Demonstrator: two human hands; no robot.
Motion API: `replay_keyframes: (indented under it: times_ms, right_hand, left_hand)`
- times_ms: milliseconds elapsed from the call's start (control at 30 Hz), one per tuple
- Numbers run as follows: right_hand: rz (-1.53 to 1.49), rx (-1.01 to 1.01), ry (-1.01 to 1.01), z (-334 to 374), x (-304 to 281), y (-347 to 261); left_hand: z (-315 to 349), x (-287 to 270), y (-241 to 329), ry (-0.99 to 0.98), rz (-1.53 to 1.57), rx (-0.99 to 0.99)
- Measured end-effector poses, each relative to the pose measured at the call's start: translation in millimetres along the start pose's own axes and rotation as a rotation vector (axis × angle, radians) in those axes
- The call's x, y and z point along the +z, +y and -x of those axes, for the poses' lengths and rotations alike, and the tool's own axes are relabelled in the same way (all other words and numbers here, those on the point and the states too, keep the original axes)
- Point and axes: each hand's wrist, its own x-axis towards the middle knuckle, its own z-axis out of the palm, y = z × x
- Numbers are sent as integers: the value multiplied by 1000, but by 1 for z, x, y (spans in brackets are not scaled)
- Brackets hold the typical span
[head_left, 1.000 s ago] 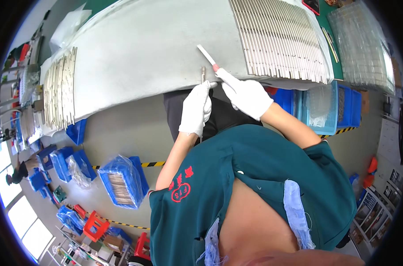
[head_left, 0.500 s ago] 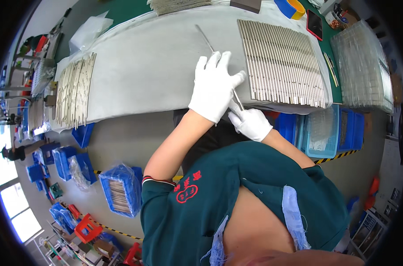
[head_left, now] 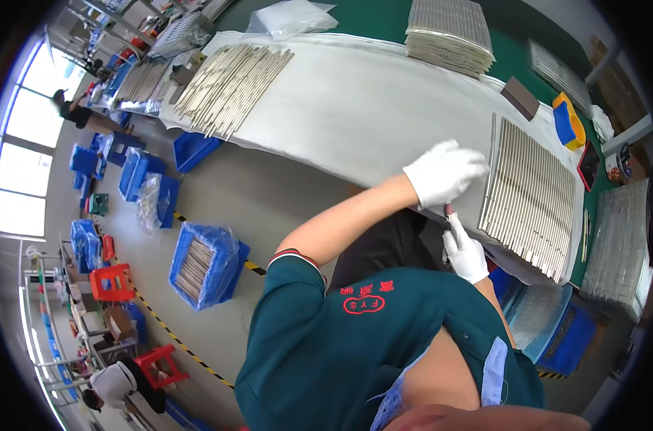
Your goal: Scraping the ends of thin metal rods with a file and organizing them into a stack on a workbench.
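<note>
the white-gloved left hand [head_left: 443, 172] covers the upper end of the thin pink-handled tool [head_left: 452, 218], so its tip cannot be seen. the white-gloved right hand [head_left: 465, 253] hides the tool's lower end. the row of thin grey metal strips [head_left: 531, 195] blurs together, too fine to count.

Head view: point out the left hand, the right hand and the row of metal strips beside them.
left hand [head_left: 443, 172], head view, back of the white glove.
right hand [head_left: 466, 253], head view, back of the white glove.
row of metal strips [head_left: 531, 197], head view, middle of the row.

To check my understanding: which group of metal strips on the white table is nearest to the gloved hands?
The row of metal strips beside the left hand, at the table's right end.
</note>
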Motion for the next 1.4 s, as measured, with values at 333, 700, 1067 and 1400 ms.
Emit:
replay_keyframes:
  times_ms: [333, 700, 1067, 1400]
  right_hand:
    - [-152, 153, -54, -4, -5, -17]
    - [-172, 105, -13, -2, 3, -13]
    - [-386, 205, -89, -7, -6, -26]
    - [-438, 248, -127, 1, -12, -28]
  left_hand:
    - [190, -146, -195, 57, -893, -1252]
    - [178, -135, -176, 192, -1004, -949]
    - [128, -119, -169, -9, -632, -1106]
    - [121, -127, -182, -227, -750, -950]
